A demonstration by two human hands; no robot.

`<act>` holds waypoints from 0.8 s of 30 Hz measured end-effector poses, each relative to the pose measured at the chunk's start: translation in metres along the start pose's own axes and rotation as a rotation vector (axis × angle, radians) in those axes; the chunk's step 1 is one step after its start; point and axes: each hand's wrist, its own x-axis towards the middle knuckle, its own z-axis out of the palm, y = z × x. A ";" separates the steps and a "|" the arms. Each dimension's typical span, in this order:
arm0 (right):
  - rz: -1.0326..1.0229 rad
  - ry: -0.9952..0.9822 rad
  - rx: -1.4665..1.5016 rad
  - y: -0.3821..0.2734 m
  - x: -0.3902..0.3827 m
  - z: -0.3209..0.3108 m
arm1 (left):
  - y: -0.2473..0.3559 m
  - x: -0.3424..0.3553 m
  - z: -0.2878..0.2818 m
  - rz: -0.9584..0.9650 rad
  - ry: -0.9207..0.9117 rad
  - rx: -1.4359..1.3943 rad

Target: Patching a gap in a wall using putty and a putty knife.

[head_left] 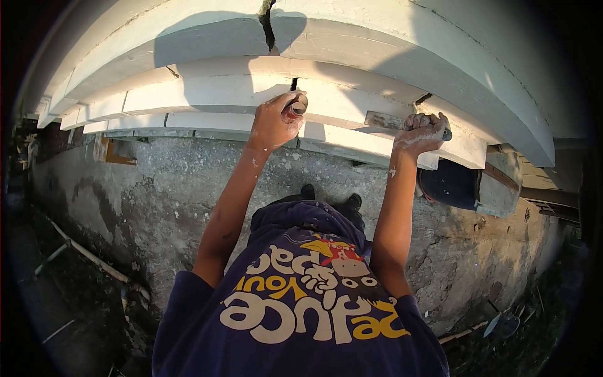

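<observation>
Fingers curled, my left hand (274,122) grips a tool handle (298,105) whose rounded end points up toward me. The working end of that tool is hidden, and the fist is against the white ledge (213,93), just below a dark crack (294,83). Off to the right, my right hand (422,134) is closed around a putty knife (383,119). Its flat, stained blade points left over the ledge, and the dark handle end shows past the fingers. Pale smears of plaster or paint cover both hands and wrists.
A wider crack (268,26) splits the upper white step, and a short gap (423,98) lies above my right hand. Below is a rough, stained grey concrete surface (182,188). A dark blue container-like object (447,184) is under the ledge at right. Pipes (94,256) run at lower left.
</observation>
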 end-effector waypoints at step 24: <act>0.030 0.046 -0.029 0.019 -0.038 0.014 | 0.008 0.000 0.013 0.000 0.025 0.143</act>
